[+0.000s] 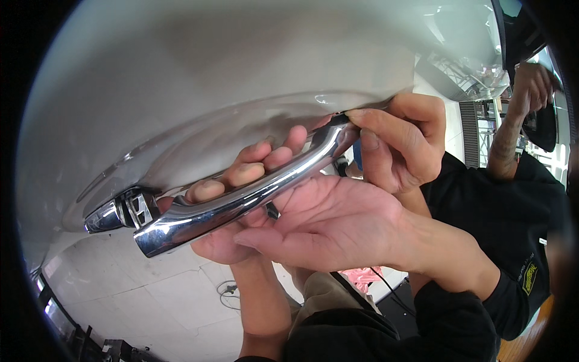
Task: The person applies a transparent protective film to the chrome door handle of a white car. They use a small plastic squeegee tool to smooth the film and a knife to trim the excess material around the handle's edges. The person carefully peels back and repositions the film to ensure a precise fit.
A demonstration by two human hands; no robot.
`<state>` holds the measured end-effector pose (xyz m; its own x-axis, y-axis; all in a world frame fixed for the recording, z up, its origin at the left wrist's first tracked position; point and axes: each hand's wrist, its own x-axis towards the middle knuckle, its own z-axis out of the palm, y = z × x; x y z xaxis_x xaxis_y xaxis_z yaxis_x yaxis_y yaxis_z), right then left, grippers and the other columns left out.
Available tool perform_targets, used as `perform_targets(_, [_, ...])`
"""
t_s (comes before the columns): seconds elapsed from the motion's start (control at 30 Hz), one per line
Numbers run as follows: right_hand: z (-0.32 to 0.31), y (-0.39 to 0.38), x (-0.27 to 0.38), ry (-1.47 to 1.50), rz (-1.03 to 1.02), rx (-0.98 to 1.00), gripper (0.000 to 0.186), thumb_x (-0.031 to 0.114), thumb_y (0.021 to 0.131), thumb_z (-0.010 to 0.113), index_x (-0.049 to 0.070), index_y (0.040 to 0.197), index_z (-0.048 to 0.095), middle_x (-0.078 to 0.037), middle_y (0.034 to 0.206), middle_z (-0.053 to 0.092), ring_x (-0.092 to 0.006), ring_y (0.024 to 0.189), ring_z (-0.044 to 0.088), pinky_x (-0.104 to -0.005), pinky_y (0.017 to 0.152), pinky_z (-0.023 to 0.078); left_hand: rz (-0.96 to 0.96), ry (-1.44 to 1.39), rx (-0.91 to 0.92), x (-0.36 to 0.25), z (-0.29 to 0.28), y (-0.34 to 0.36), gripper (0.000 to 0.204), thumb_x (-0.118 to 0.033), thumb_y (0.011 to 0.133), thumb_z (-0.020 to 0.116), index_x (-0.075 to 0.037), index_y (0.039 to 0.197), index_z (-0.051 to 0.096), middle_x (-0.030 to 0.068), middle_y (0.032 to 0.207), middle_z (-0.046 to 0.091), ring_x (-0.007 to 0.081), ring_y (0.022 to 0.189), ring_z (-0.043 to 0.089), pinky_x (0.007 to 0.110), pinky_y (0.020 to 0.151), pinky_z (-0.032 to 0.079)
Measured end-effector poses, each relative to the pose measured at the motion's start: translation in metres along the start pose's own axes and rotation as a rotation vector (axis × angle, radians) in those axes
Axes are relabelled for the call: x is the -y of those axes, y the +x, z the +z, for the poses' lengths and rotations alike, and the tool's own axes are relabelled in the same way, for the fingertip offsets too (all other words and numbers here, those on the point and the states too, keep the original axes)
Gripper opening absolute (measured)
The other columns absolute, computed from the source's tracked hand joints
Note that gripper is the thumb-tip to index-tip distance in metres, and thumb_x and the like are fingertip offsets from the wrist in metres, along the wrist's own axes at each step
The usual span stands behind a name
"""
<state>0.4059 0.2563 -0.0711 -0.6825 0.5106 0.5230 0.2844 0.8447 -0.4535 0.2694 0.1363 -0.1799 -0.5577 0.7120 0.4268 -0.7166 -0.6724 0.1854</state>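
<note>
A chrome car door handle (253,196) slants across the middle, its lower left end standing off a silver-grey door panel (199,48). My right hand (404,145) pinches its upper right end, thumb and forefinger at the dark tip. Under the lower half is my left hand (223,246), closed against the handle; most of its fingers are hidden. A co-worker's hand (344,226), palm up, reaches in from the right in front of my forearms, with fingers curled behind the handle. Beside the handle's lower end, a short chrome end piece (111,214) sits on the door.
The co-worker in a black shirt (482,211) stands close at the right, the other hand (531,87) raised. Below lie a pale tiled floor (151,301), a coiled cable (228,291) and something pink (363,277). Dark equipment (117,350) stands at the lower left.
</note>
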Motion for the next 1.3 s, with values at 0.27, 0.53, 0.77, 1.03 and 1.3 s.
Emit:
perform_targets(0.27, [-0.013, 0.002, 0.03, 0.157, 0.278, -0.28, 0.014, -0.009, 0.077, 0.075, -0.002, 0.089, 0.071, -0.008, 0.079, 0.067, -0.0127, 0.063, 0.059, -0.0247, 0.059, 0.047, -0.05, -0.14, -0.043, -0.013, 0.014, 0.009, 0.062, -0.046, 0.111, 0.023, -0.005, 0.141, 0.058, 0.0299, 0.133, 0.064, 0.0471, 0.134, 0.054, 0.064, 0.122, 0.026])
perform_targets(0.53, [-0.001, -0.016, 0.043, 0.051, 0.236, -0.241, 0.036, 0.0, 0.076, 0.083, 0.0, 0.108, 0.069, -0.012, 0.099, 0.062, -0.0222, 0.082, 0.061, -0.0315, 0.07, 0.05, -0.139, -0.085, -0.142, -0.032, 0.013, 0.008, 0.056, -0.04, 0.107, 0.033, 0.0, 0.134, 0.062, 0.0271, 0.13, 0.067, 0.0421, 0.129, 0.06, 0.066, 0.119, 0.028])
perform_targets(0.77, [0.011, -0.007, 0.061, 0.098, 0.287, -0.227, 0.04, 0.014, 0.075, 0.091, 0.006, 0.102, 0.062, -0.009, 0.094, 0.059, -0.022, 0.078, 0.052, -0.0333, 0.066, 0.044, -0.426, 0.297, -0.472, -0.081, 0.024, -0.011, 0.049, -0.04, 0.111, 0.039, -0.004, 0.119, 0.071, 0.0184, 0.126, 0.07, 0.0331, 0.121, 0.065, 0.051, 0.106, 0.049])
perform_targets(1.03, [0.023, -0.007, 0.083, 0.289, 0.332, -0.215, 0.029, 0.001, 0.08, 0.079, 0.003, 0.105, 0.063, -0.011, 0.096, 0.058, -0.0239, 0.083, 0.054, -0.0328, 0.073, 0.047, -0.42, 1.802, 0.31, -0.153, 0.143, 0.065, 0.023, -0.016, 0.102, 0.058, 0.002, 0.112, 0.07, 0.0171, 0.114, 0.07, 0.0327, 0.108, 0.065, 0.043, 0.098, 0.047])
perform_targets(1.3, [0.009, -0.014, 0.074, 0.471, 0.317, -0.239, 0.018, -0.002, 0.087, 0.068, 0.001, 0.104, 0.063, -0.014, 0.095, 0.056, -0.0335, 0.086, 0.057, -0.0399, 0.076, 0.047, -0.501, 2.314, 0.649, -0.105, 0.166, 0.093, 0.022, -0.019, 0.102, 0.056, -0.003, 0.105, 0.071, 0.0195, 0.103, 0.069, 0.0387, 0.098, 0.065, 0.048, 0.087, 0.048])
